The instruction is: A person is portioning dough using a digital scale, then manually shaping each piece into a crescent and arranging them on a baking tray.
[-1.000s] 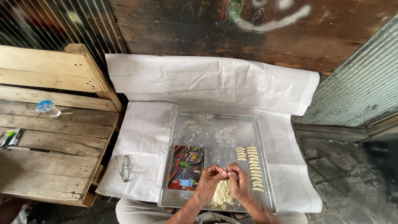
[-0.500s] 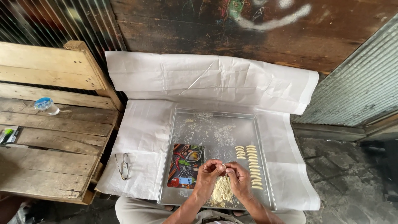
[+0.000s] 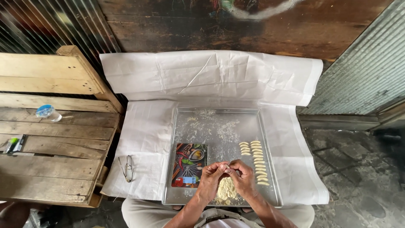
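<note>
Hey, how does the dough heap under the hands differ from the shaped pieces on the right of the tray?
The dough heap is one loose, crumbly mound; the shaped pieces are many small, smooth, elongated bits. The heap sits at the tray's near edge below the left hand and right hand; the pieces lie in two neat columns by the right side. Both are pale yellow.

Place: you are sitting in a rough outdoor work spot, like a back yard or a shed by a house.
Walls: an old dark wooden wall (image 3: 236, 25) is in front of you, with wavy metal sheets (image 3: 367, 71) beside it.
Floor: cracked stone ground (image 3: 354, 169).
Seat side: a plain wooden pallet bench (image 3: 59, 143) stands at your left.
Work spot: white paper (image 3: 211, 76) is spread out, with a metal tray (image 3: 219, 126) on it.
</note>
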